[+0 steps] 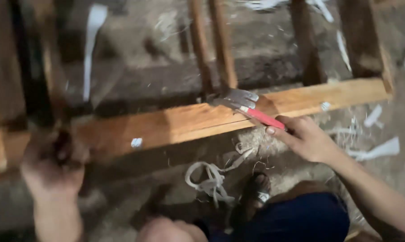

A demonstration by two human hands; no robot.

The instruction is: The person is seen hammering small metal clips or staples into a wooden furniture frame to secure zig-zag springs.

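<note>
Now, plenty is hard to read: the left hand [52,163] at the lower left is smeared by motion blur, its fingers curled round something dark at the end of the wooden rail [202,121], and what that dark thing is I cannot tell. The frame's upper posts [220,45] run off the top edge, and the person's knee [166,231] and dark blue shorts [308,219] are cut off at the bottom.

Over on the other side, the right hand [303,139] is clenched round the red handle of a hammer [252,107]. Only a short stretch of red shows beyond the fingertips; the rest is buried in the fist. The steel head sits just past the thumb, its forked claw fanned out grey and shiny, lying right against the top edge of the rail where the two slim uprights meet it.

The rail is warm orange timber, smooth-faced and square-edged, with a small pale fleck [136,142] on its front. Below the knuckles, a tangle of pale strapping [211,177] loops across the dusty, gritty floor [135,49], beside a sandalled foot [256,190]. More white strips [377,150] lie scattered beyond the wrist
</note>
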